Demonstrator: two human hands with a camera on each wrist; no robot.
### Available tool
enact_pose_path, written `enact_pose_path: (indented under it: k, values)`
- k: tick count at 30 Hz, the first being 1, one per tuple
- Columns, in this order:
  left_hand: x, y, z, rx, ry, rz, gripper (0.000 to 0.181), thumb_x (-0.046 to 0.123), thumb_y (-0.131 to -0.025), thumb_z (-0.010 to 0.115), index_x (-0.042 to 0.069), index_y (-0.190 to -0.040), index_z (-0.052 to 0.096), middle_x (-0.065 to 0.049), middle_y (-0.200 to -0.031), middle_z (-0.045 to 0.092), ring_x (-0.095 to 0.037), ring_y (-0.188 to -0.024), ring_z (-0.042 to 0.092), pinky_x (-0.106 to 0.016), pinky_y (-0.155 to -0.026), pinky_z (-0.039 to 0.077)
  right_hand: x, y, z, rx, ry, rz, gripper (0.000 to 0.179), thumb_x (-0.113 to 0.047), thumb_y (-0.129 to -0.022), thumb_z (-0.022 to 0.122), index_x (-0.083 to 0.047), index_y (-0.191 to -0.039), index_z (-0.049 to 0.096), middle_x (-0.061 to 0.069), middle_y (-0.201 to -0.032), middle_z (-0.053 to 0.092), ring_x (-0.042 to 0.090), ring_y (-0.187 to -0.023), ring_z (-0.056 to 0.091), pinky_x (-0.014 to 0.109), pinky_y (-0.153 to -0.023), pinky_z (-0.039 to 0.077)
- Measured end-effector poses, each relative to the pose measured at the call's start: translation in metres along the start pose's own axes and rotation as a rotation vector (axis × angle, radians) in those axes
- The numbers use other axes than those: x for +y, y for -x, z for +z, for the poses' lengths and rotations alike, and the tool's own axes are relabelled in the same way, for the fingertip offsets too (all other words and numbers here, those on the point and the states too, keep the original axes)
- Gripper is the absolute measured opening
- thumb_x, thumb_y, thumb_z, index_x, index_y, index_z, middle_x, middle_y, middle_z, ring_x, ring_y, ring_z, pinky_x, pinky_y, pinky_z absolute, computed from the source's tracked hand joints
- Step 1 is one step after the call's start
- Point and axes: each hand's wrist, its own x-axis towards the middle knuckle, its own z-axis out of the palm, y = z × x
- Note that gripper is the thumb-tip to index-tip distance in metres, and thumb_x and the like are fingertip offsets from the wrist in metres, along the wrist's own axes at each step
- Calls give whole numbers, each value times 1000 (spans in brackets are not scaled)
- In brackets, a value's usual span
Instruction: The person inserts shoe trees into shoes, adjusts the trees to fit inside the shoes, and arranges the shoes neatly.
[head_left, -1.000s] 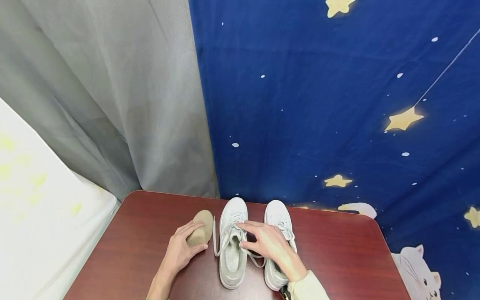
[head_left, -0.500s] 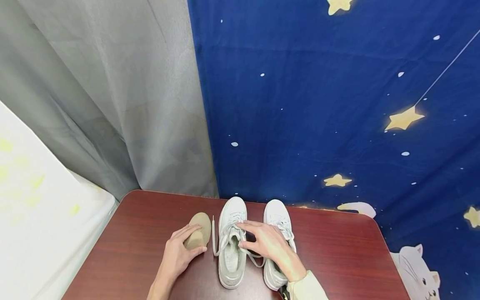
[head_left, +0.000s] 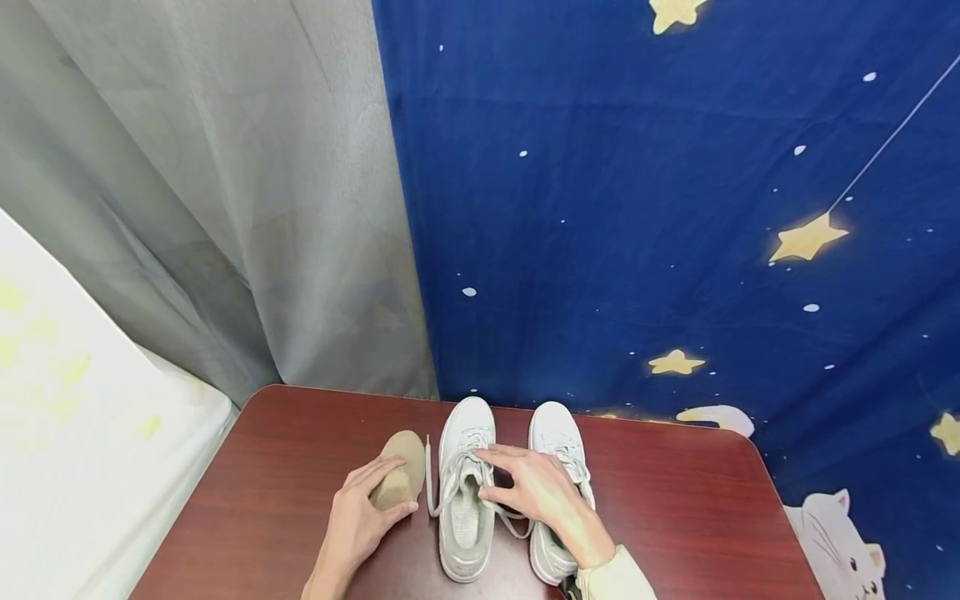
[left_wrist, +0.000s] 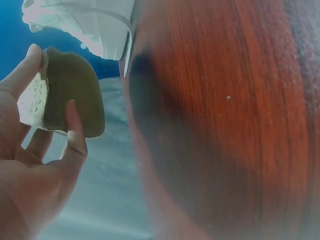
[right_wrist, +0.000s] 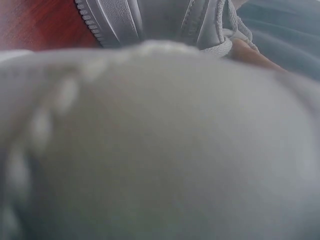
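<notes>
Two white lace-up sneakers stand side by side, toes pointing away from me. My left hand (head_left: 354,518) holds a beige, toe-shaped shoe insert (head_left: 407,452) just left of the left sneaker (head_left: 471,417). In the left wrist view, this insert (left_wrist: 77,87) has a smooth outer face and a rough, pale inner side; thumb and fingers grip opposite sides. Reaching over the right sneaker (head_left: 557,427), my right hand (head_left: 546,485) grips the left sneaker by its tongue and lace edge. Its fingertips are partly hidden. The right wrist view is mostly filled by a blurred pale shoe surface (right_wrist: 170,145).
Loose laces (head_left: 430,475) hang from the left sneaker, one standing up between it and the insert. The reddish-brown table (head_left: 675,500) has a back edge close behind the toes. Beyond it hang a grey curtain (head_left: 322,250) and a blue star-patterned cloth (head_left: 562,250).
My left hand and the insert have shifted slightly toward me, with the insert turned a little. My right hand and both sneakers have kept their places.
</notes>
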Motion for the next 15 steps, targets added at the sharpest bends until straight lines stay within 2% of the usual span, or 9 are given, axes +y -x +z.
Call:
enact_pose_path:
  k: [7, 15]
  values:
    - [7, 2, -3, -16, 24, 38, 64, 38, -56, 85, 26, -115, 63, 9, -115, 60, -22, -117, 47, -16, -95, 29, 0, -1, -1, 1, -7, 0, 54, -56, -78, 60, -39, -128, 50, -7, -124, 56, 9, -109, 54, 37, -77, 49]
    - [15, 6, -5, -15, 44, 67, 64, 36, -57, 84, 24, -116, 62, 6, -117, 59, -24, -117, 46, -14, -96, 28, -1, 0, 0, 5, -3, 2, 54, -56, -78, 60, -38, -128, 50, -8, -124, 56, 9, -108, 54, 37, -76, 49]
